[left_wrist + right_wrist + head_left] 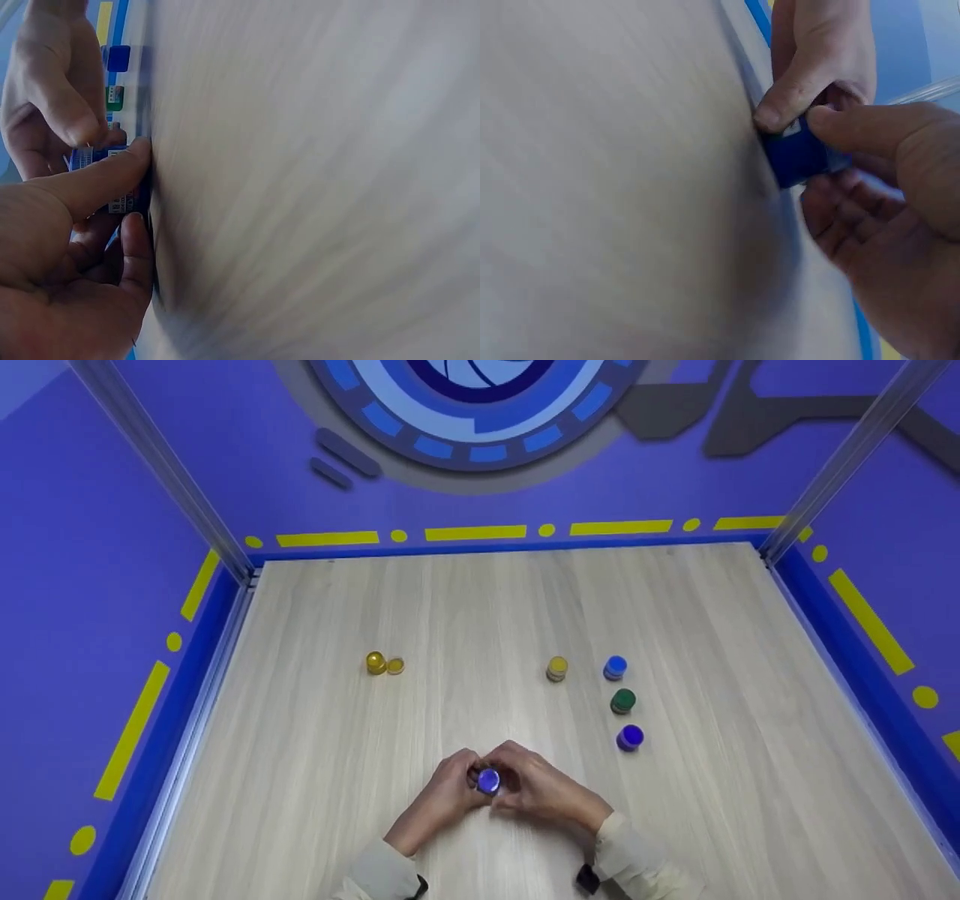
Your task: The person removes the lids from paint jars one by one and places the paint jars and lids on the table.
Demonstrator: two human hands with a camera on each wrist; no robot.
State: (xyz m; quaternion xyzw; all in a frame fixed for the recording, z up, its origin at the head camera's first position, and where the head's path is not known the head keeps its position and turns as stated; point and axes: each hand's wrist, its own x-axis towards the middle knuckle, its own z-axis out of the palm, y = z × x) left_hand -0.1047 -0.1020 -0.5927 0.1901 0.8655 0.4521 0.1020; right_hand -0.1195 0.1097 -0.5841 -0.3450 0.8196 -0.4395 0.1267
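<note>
Near the front of the table, a small blue-purple paint jar [488, 781] stands between the two hands. My left hand [450, 789] grips its body, with the thumb lying across the printed label in the left wrist view. From the other side, my right hand [544, 787] pinches the jar around its top. The jar's blue side [791, 159] shows below the right thumb in the right wrist view. Fingers hide much of the jar, and whether its lid is loose cannot be made out.
At the left, an open gold paint jar [375, 663] touches its lid [395, 666]. Right of centre stand a yellow jar [556, 669], a blue jar [615, 667], a green jar [622, 701] and a purple jar [631, 738]. Blue-purple walls [480, 510] enclose the wooden table [480, 607].
</note>
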